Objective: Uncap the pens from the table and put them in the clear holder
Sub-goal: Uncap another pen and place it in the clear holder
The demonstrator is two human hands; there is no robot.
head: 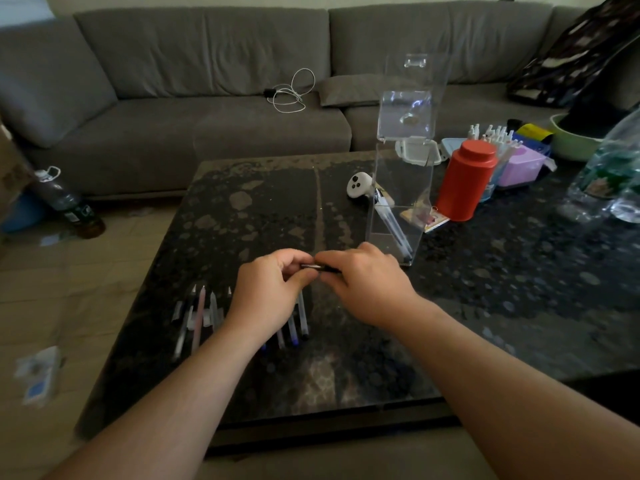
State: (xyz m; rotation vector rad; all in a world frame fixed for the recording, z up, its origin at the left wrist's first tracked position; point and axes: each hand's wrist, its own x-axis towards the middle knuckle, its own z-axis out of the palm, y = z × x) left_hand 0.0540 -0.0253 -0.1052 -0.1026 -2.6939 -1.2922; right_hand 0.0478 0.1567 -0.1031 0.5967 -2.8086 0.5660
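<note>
Two hands — left hand (273,289), right hand (363,282) — pinching one pen (320,267); clear holder (401,202) beside

No text, label, brand or number is legible anywhere.

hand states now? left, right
Left hand: fingers curled, pinching one end of a pen.
Right hand: gripping the same pen's other end.
</note>
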